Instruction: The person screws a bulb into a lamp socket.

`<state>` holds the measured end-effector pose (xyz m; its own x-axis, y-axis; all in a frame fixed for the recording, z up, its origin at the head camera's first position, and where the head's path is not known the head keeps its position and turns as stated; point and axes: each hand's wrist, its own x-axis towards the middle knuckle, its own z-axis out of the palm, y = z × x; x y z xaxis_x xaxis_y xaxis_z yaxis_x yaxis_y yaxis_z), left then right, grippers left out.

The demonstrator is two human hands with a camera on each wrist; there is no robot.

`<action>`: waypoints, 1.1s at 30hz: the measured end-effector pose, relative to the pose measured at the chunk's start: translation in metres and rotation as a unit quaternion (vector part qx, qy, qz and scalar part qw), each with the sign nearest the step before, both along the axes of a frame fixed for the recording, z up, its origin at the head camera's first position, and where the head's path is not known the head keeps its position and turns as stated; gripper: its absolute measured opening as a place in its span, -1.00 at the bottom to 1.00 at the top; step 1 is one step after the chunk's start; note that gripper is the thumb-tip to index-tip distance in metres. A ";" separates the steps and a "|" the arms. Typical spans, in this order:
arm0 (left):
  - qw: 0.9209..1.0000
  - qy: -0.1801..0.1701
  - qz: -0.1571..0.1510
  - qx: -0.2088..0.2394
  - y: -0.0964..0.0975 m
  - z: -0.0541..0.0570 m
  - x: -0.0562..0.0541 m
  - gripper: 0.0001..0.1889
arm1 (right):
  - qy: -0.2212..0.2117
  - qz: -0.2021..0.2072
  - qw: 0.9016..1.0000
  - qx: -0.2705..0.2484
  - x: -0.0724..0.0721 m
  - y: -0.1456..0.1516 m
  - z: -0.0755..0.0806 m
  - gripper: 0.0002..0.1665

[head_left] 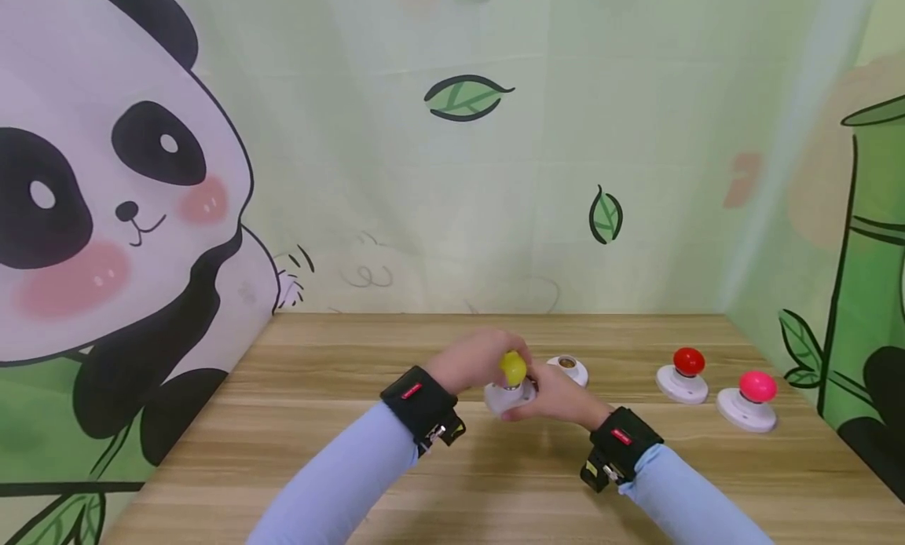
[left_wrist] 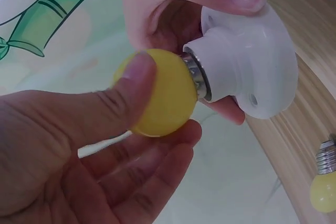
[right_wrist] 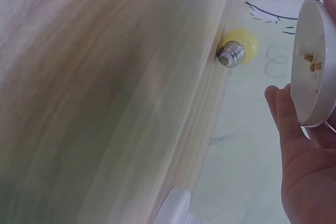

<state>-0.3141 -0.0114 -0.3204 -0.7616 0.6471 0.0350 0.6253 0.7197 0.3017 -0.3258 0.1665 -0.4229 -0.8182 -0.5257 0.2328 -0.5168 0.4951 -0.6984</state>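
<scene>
My left hand (head_left: pixel 475 362) pinches a round yellow light bulb (left_wrist: pixel 173 95) between thumb and fingers. My right hand (head_left: pixel 563 396) grips a white lamp socket (left_wrist: pixel 265 59) by its round base. Part of the bulb's metal screw thread shows at the socket's mouth; the rest is hidden inside. In the left wrist view the socket is tilted on its side, its opening facing the left hand. The flat underside of the socket (right_wrist: pixel 307 80), with small brass terminals, shows in the right wrist view.
Another yellow bulb (left_wrist: pixel 323 192) lies loose on the wooden table (head_left: pixel 339 443). Just beyond the right hand is a bulbless white socket (head_left: pixel 576 371). To the right stand two sockets, one with a red bulb (head_left: pixel 689 361), one with a pink bulb (head_left: pixel 758 386). A printed curtain (head_left: pixel 339 160) hangs behind.
</scene>
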 end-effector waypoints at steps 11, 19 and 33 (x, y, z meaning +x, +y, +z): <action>0.981 0.105 0.150 -0.060 0.011 -0.014 0.006 -0.47 | 0.009 0.018 1.000 -0.024 0.000 -0.004 0.001 -0.38; 0.983 0.104 0.144 -0.053 0.010 -0.015 0.003 -0.37 | 0.055 0.058 0.996 -0.034 0.000 -0.003 0.002 -0.38; 0.999 -0.032 -0.015 0.008 -0.005 0.011 -0.002 -0.60 | -0.016 -0.018 1.000 0.009 0.001 0.002 0.005 -0.32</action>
<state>-0.3160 -0.0162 -0.3096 -0.7435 0.6687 -0.0031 0.6249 0.6965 0.3528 -0.3252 0.1681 -0.4176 -0.8437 -0.4991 0.1977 -0.4761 0.5255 -0.7051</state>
